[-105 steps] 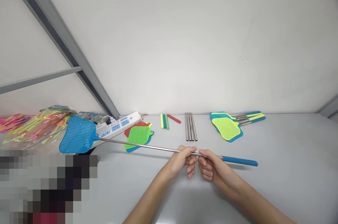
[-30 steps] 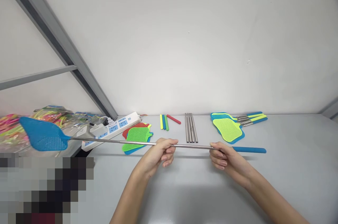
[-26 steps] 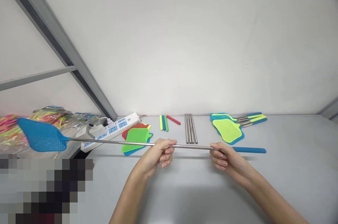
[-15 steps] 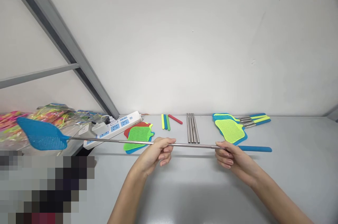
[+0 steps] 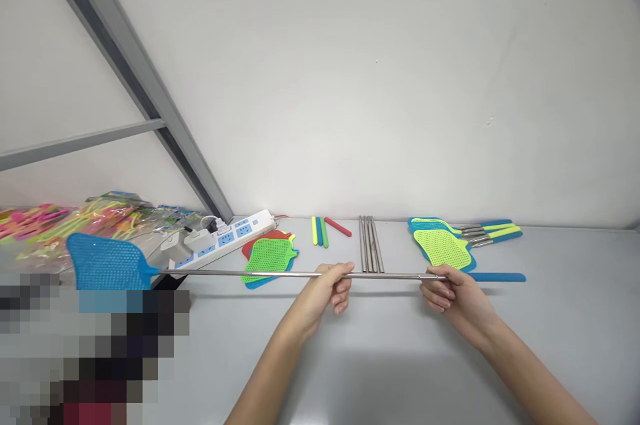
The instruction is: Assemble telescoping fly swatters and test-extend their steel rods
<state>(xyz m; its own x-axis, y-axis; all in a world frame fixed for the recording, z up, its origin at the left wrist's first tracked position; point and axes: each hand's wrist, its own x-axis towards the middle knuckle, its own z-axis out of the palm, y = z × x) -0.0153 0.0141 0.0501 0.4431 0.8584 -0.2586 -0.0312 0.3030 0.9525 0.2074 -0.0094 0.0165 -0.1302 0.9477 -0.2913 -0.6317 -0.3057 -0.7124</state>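
Two hands share one long blue fly swatter, which I see held level above the bench, running side to side, its mesh head out past the left edge and its blue grip toward the right. My left hand is curled shut around the steel rod about midway along, thumb on top, fingers tucked under. My right hand is pinched closed on the rod just where the blue grip starts. Along the back edge lie a stack of finished swatters toward the right, a white power strip toward the left, loose mesh heads, bare steel rods and coloured grip sleeves.
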